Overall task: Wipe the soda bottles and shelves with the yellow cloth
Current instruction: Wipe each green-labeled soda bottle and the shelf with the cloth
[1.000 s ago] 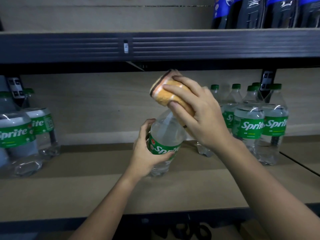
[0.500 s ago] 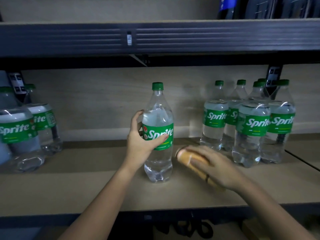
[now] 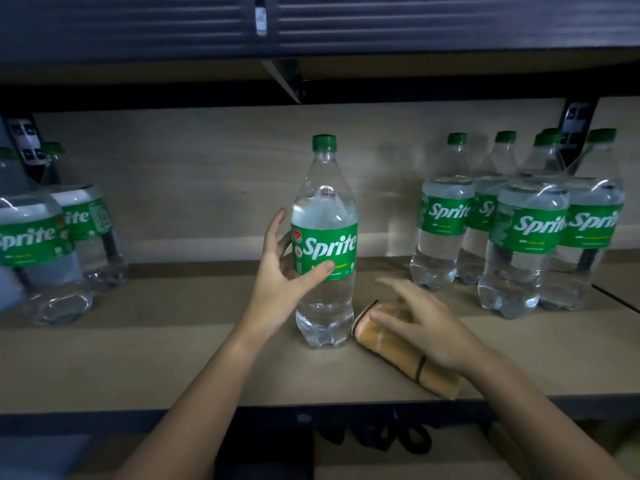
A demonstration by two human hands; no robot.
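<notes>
My left hand wraps the upright Sprite bottle on the shelf; my right hand, fingers spread, rests on the yellow cloth beside it. I reckon shelf-wiping comes next: press flat, sweep

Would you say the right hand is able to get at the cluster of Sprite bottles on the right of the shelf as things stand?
Probably yes. The right hand rests on the folded yellow cloth, and bare wooden shelf lies between it and the cluster of clear green-labelled Sprite bottles; nothing stands in the way.
</notes>
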